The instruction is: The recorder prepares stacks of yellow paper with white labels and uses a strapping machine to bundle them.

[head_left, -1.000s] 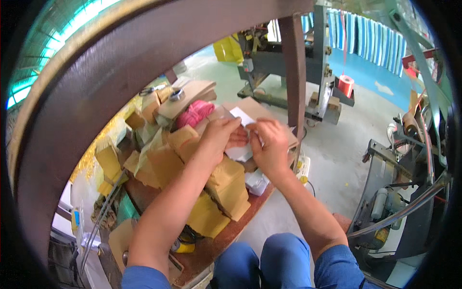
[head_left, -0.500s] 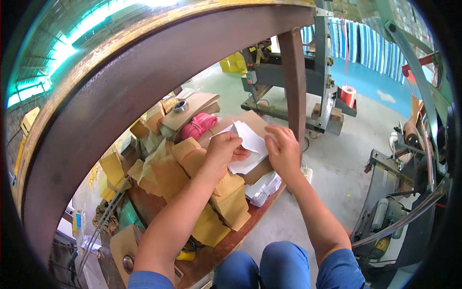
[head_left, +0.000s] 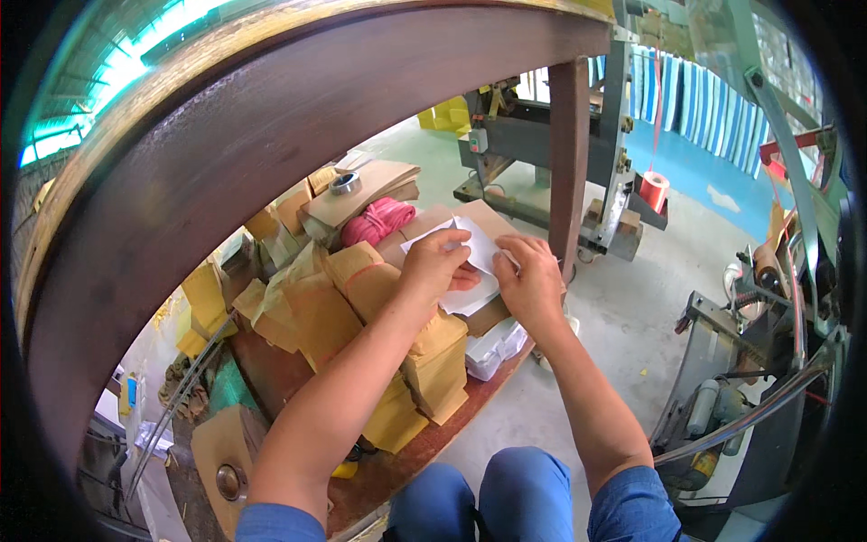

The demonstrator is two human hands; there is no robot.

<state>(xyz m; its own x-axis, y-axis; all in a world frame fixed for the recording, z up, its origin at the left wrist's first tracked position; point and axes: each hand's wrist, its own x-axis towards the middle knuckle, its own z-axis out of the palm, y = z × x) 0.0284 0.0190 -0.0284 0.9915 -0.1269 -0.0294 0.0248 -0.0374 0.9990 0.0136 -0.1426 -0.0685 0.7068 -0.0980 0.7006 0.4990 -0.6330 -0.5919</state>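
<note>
White paper sheets (head_left: 477,251) lie over a piece of brown cardboard (head_left: 488,219) on the low table, one sheet partly lifted. My left hand (head_left: 440,262) reaches over their left side, its thumb and fingers closed about the lifted paper. At the right edge my right hand (head_left: 531,278) has curled fingers pinching the same paper; its fingertips are partly hidden. Stacks of brown paper bags (head_left: 433,366) stand just below my left hand. A pink bundle of twine (head_left: 377,221) lies beyond it.
A tape roll (head_left: 345,183) rests on stacked brown card at the back. A clear-wrapped white pack (head_left: 497,350) sits at the reddish table's (head_left: 397,488) right edge. A brown post (head_left: 569,154) rises close beyond my right hand. Machinery (head_left: 722,379) stands at right.
My left hand has shifted slightly right, with its fingers more spread over the paper. The lifted sheet has dropped lower and flatter. My right hand stays at the paper's right edge. The view has tilted slightly.
</note>
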